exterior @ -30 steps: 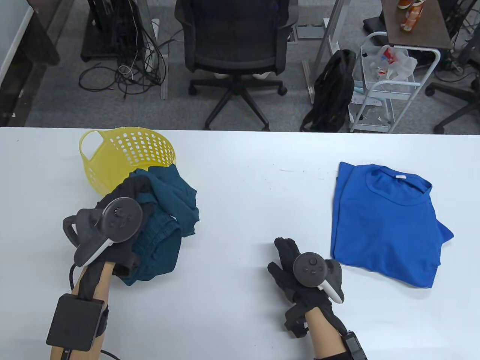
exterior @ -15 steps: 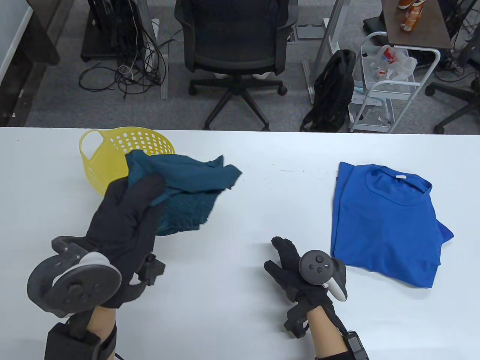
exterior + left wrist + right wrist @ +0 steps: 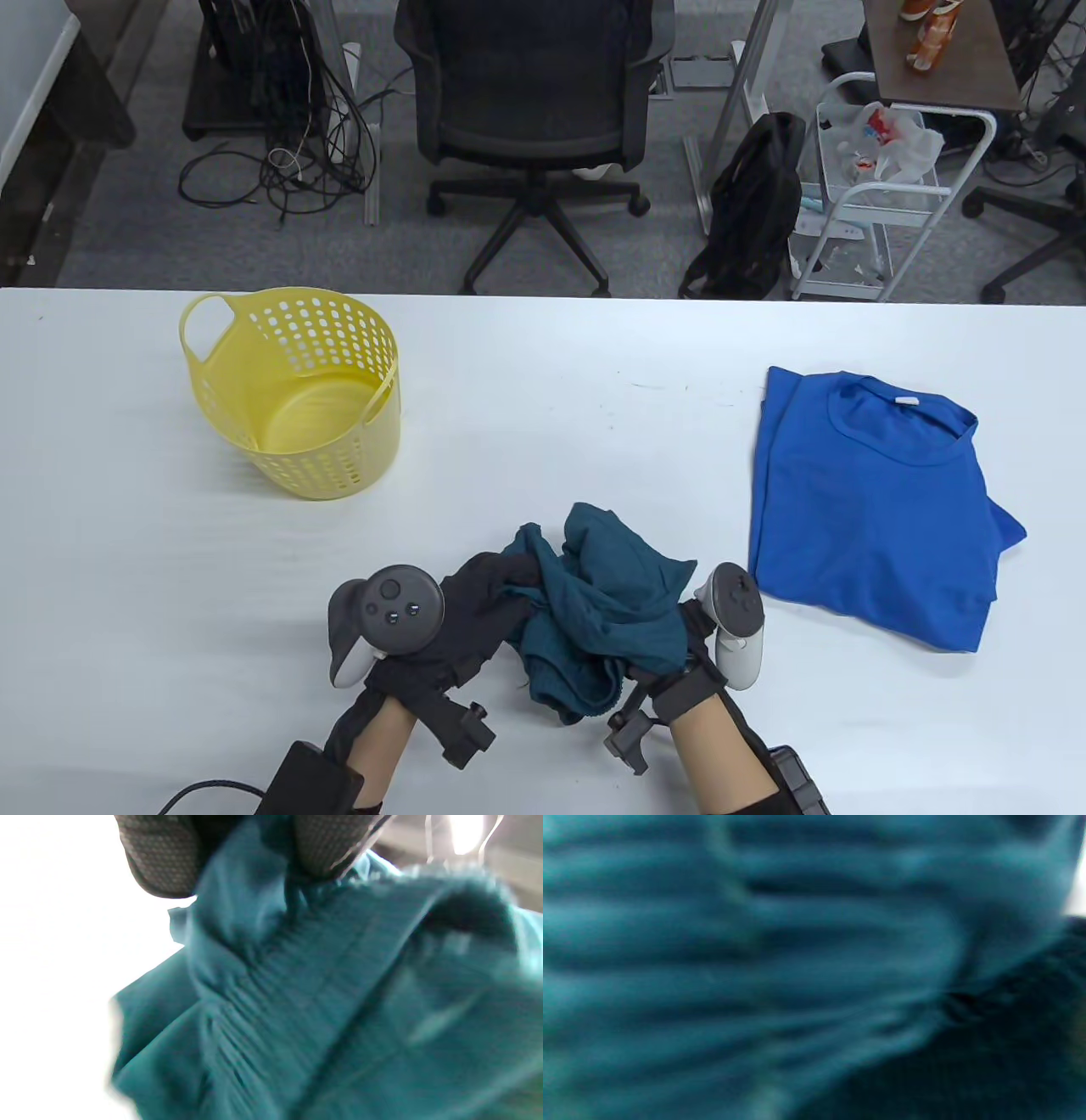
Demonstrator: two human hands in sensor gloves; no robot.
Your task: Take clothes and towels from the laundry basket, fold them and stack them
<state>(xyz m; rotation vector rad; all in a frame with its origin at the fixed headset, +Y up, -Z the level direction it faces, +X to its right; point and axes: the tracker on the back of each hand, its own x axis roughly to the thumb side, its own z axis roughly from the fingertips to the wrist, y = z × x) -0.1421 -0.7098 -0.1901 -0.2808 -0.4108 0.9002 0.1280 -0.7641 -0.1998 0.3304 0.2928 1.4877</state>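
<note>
While bunched, teal garment [image 3: 599, 613] btwn both grips

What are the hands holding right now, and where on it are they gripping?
Both hold the crumpled teal garment: the left hand pinches a fold near its ribbed band; the right hand is buried under the bunch, grip spot hidden.

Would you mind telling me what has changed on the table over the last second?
The left hand carried the teal garment from the yellow basket down to the near middle of the table, leaving the basket's floor bare. The right hand, which lay free on the table, turned and now meets the bunched garment from the right; its fingers are hidden. The basket and the folded blue T-shirt stayed put.
</note>
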